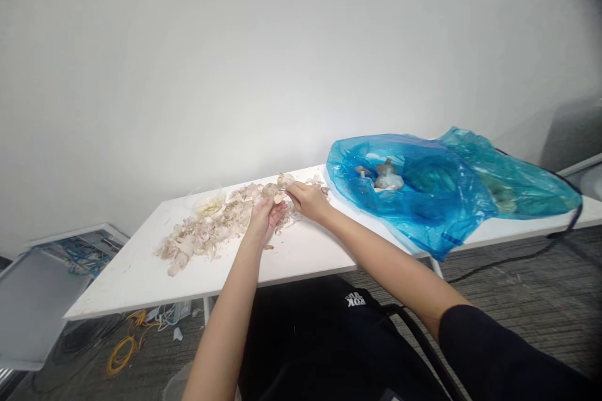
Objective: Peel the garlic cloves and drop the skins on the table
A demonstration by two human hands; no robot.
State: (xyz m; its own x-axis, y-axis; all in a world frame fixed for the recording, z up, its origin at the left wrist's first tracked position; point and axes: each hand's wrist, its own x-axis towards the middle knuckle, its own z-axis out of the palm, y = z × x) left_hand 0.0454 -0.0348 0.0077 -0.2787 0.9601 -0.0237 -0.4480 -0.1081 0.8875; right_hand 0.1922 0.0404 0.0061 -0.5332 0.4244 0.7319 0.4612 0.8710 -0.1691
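Observation:
Over the white table, my left hand pinches a pale garlic clove between thumb and forefinger, its other fingers loosely curled. My right hand is closed just right of the clove, fingertips together. A thin sliver shows at those fingertips, too small to name. Right behind the hands sits a whole garlic bulb. A broad heap of garlic skins spreads leftward from my hands. At the back of the heap, a clear container holds yellowish peeled cloves.
An open blue plastic bag with garlic bulbs inside lies to the right, overhanging the front edge. Beyond it lies a greenish bag. A grey wall rises behind. Left on the floor are a cable-filled box and a yellow cable coil.

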